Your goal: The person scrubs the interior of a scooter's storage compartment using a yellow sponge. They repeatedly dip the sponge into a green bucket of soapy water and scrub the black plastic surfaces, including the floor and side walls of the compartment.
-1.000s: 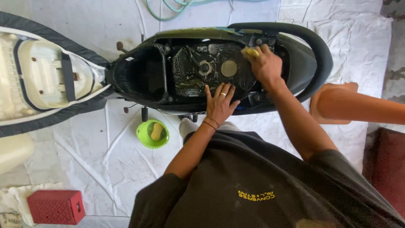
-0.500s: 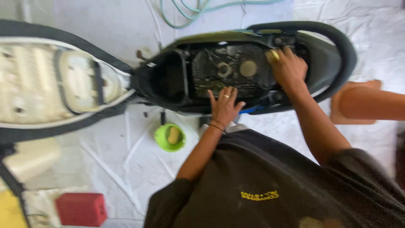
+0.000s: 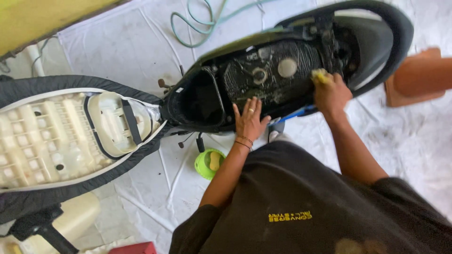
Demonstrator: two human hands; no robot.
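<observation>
A scooter's open under-seat compartment (image 3: pixel 263 75) lies in front of me, black, wet and soapy, with a round cap in its middle. The seat (image 3: pixel 70 136) is flipped up to the left, its pale underside showing. My left hand (image 3: pixel 249 120) rests flat, fingers spread, on the near rim of the compartment. At the right end of the compartment my right hand (image 3: pixel 331 91) presses a yellow sponge (image 3: pixel 320 75) against the black surface.
A small green bowl (image 3: pixel 209 163) with a yellowish lump in it sits on the white ground sheet (image 3: pixel 141 42) below the scooter. A green hose (image 3: pixel 202 21) coils at the top. An orange-brown block (image 3: pixel 419 75) stands right; a red box (image 3: pixel 136 248) at the bottom.
The view has swung and moved closer, so the scooter sits further right and higher. My right hand with the sponge has stayed at the compartment's right end; the left hand stays flat on the rim.
</observation>
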